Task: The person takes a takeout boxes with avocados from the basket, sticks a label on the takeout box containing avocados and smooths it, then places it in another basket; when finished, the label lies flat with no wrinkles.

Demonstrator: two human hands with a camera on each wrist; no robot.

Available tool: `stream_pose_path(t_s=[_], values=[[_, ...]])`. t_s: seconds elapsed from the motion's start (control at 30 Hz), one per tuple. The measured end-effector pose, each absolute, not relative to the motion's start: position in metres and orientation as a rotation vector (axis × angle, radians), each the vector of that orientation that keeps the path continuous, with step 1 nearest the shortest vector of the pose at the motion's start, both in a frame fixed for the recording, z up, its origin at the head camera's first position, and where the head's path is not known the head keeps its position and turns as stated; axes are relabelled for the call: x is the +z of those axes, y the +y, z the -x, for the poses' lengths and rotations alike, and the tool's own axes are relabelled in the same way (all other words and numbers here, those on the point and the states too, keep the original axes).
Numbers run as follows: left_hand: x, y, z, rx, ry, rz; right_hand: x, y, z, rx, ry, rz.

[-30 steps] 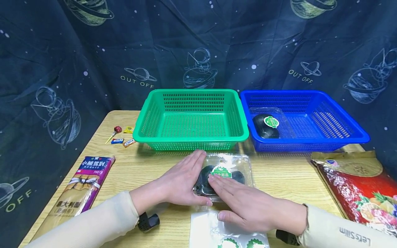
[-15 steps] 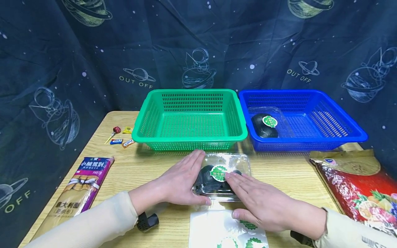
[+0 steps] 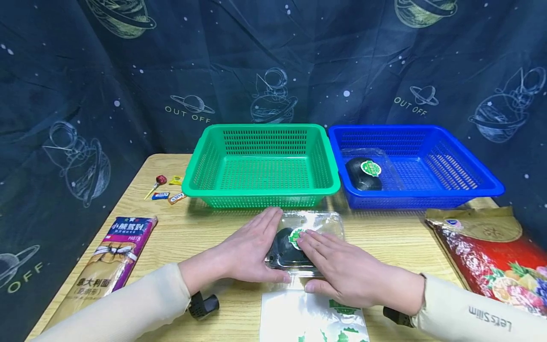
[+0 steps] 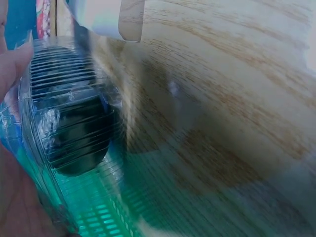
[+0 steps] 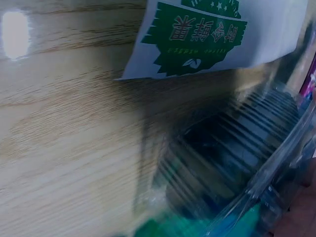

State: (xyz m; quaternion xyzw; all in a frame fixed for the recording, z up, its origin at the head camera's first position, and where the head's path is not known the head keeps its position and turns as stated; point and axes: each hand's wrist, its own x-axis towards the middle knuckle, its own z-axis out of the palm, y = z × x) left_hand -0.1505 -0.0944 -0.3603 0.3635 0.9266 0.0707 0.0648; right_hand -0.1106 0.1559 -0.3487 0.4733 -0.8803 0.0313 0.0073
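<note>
A clear plastic clamshell box (image 3: 331,222) with dark, rounded contents (image 3: 281,244) lies on the table. On its lid sits a round green-and-white sticker (image 3: 294,237), partly covered by my right hand (image 3: 342,266). The right fingers lie straight across the lid, fingertips on the sticker. My left hand (image 3: 252,249) rests along the box's left side, fingers extended and thumb by the near edge. Just in front of the box lies a white sheet (image 3: 284,313) of green stickers, and the right wrist view shows one printed sticker (image 5: 197,42) up close.
Behind the box stand a green basket (image 3: 260,192) and a blue basket (image 3: 427,194), the blue one holding another stickered box (image 3: 365,175). A pasta packet (image 3: 115,256) and several small sweets (image 3: 160,195) lie left. A red bag (image 3: 491,251) is at right.
My right hand slid right across the lid, uncovering more of the sticker, then came back left over it. The left hand and the box have stayed in place.
</note>
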Motion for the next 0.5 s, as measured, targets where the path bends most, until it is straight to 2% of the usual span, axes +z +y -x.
stream_pose_path(t_s=[0.5], values=[[-0.359, -0.093, 0.151, 0.208, 2.782, -1.07, -0.348, 0.136, 0.116, 0.134, -2.861, -1.468]])
